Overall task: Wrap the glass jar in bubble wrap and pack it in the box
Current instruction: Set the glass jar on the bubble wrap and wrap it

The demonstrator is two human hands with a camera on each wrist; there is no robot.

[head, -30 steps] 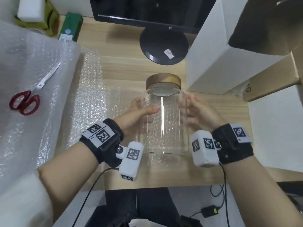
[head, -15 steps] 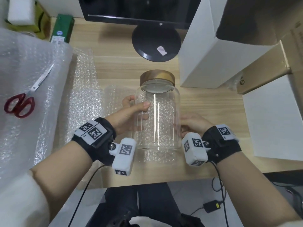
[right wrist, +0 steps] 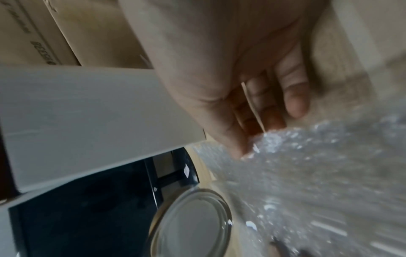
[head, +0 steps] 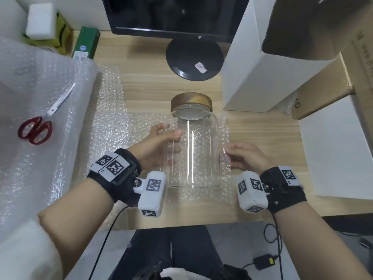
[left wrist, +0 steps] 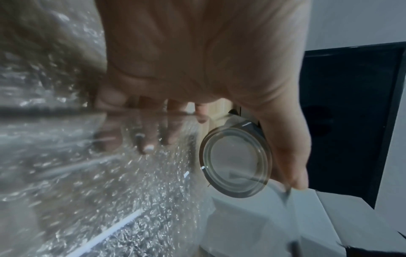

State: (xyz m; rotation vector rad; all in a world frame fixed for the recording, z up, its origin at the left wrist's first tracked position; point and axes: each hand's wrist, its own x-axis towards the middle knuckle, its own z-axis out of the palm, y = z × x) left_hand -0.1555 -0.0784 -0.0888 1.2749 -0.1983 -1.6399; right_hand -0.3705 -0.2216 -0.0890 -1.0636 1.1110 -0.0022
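A clear glass jar [head: 193,150] with a wooden lid [head: 191,99] lies on its side on a sheet of bubble wrap [head: 113,128], lid pointing away from me. My left hand [head: 159,144] grips the jar's left side, thumb on top and fingers under it; the left wrist view shows the fingers [left wrist: 149,139] through the glass beside the jar's mouth [left wrist: 236,161]. My right hand [head: 244,156] pinches the wrap's right edge [right wrist: 261,144] beside the jar [right wrist: 193,224]. The open white box [head: 262,63] stands at the back right.
A bubble wrap roll [head: 30,126] at the left carries red-handled scissors [head: 38,124]. A monitor [head: 175,15] on a round base [head: 194,59] stands behind the jar. A green box [head: 85,43] and a white foam block [head: 40,21] sit far left. A white flap [head: 339,146] lies at the right.
My right hand left the jar's right side, came nearer and took hold of the wrap's right edge. The left hand kept its grip on the jar.
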